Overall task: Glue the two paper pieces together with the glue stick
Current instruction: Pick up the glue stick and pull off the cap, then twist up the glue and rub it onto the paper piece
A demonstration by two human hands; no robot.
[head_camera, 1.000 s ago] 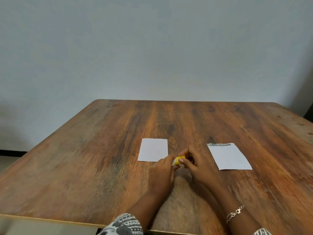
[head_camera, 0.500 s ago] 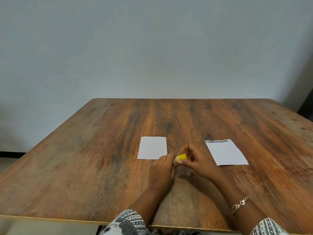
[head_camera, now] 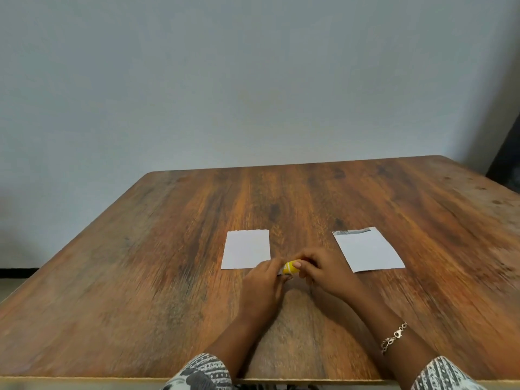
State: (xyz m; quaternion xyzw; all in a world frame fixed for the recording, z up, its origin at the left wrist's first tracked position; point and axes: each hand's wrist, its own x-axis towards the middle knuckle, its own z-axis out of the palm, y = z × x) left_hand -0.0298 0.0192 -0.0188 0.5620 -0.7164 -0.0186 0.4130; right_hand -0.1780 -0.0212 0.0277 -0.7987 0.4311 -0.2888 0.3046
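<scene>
A small yellow glue stick (head_camera: 289,268) is held between both hands, low over the wooden table (head_camera: 168,277). My left hand (head_camera: 263,285) grips its left end and my right hand (head_camera: 323,270) grips its right end; most of the stick is hidden by the fingers. One white paper piece (head_camera: 245,249) lies flat just beyond my left hand. A second white paper piece (head_camera: 368,250), with a grey printed strip along its far edge, lies flat to the right of my right hand. Neither hand touches the papers.
A plain pale wall stands behind the table. The table's near edge runs along the bottom of the view, with patterned sleeves (head_camera: 202,372) at it. A bracelet (head_camera: 394,336) is on my right wrist. A dark object (head_camera: 506,164) stands at the far right.
The view has tilted and shifted, so the table and papers sit a little differently in the frame. Both hands remain together on the glue stick, with only slight finger movement.
</scene>
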